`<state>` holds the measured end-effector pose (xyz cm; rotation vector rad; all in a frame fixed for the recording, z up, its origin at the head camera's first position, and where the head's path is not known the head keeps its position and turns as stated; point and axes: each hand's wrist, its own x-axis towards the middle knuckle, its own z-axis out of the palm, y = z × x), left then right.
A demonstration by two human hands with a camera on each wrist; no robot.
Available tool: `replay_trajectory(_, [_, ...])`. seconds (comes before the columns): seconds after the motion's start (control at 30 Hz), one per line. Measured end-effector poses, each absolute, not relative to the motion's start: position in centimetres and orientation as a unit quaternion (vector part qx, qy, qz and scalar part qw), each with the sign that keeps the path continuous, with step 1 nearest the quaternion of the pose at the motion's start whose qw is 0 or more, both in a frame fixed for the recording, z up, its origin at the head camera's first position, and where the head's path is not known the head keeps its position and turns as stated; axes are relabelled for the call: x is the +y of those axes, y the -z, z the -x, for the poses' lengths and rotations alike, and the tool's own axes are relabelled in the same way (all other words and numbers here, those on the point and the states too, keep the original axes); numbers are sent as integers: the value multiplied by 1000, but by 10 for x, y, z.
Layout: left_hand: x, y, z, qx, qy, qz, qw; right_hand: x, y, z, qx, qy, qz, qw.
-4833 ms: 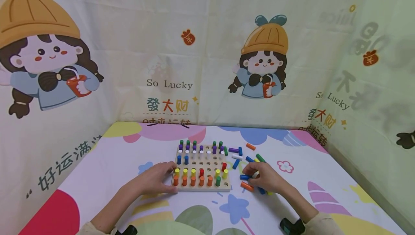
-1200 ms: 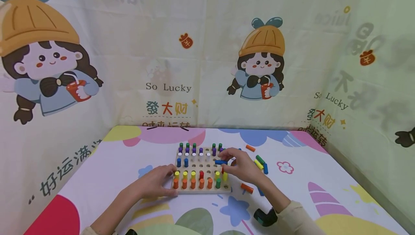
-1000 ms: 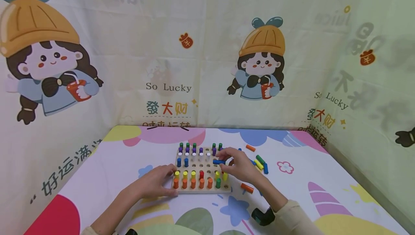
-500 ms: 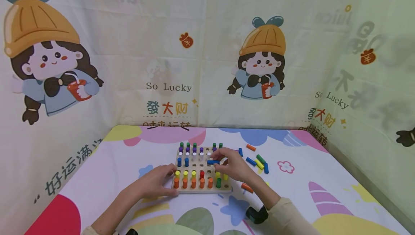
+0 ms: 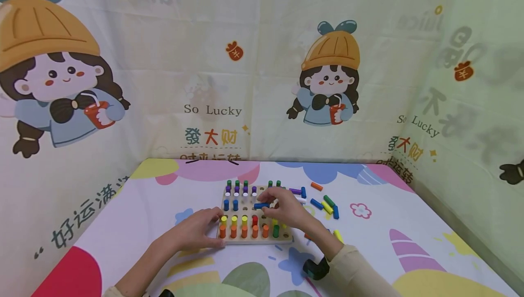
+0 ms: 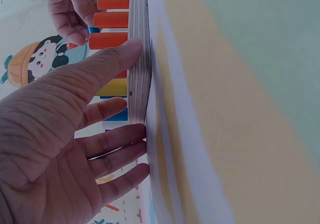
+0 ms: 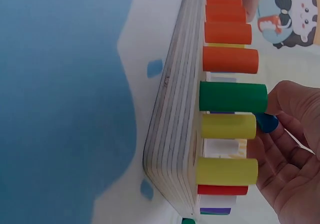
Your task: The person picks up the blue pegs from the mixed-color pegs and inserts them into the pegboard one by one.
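Observation:
A wooden pegboard (image 5: 258,241) with rows of coloured pegs lies in the middle of the table. My left hand (image 5: 198,229) steadies its near left corner; the left wrist view shows the thumb on the board's side edge (image 6: 140,59) and the other fingers loosely extended. Between thumb and fingertips my right hand (image 5: 286,206) pinches a blue peg (image 5: 261,206), held lying sideways over the blue row, right of two standing blue pegs (image 5: 231,205). In the right wrist view, yellow and green pegs (image 7: 233,96) partly hide that blue peg (image 7: 267,122).
Loose pegs lie right of the board: an orange peg (image 5: 316,186), a purple peg (image 5: 295,191), a green peg (image 5: 329,200) and several others. The right forearm crosses over some of them. A patterned cloth wall (image 5: 204,60) stands behind the table.
My right hand has taken a blue peg from the loose pile and carried it leftward over the board, sliding further left along the blue row. The left hand stays put.

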<state>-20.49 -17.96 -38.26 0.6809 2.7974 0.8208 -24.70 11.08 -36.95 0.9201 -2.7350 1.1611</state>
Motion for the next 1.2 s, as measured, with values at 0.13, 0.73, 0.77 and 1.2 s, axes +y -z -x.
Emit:
replay_trajectory(0.13, [-180,383,205,932,-273,-228,73,105,369,248,-883,-365,-295,9])
replay_trajectory(0.73, [-182,385,207,931,-272,-229,78,84,372,258,-888,-340,-310,-1])
replay_trajectory(0.77, [-182,385,207,931,-273,-230,77,83,372,259,-889,-339,-308,-3])
replay_trajectory(1.2, [-182,385,207,929,-271,-241,70,72,374,265,-906,-304,-294,-19])
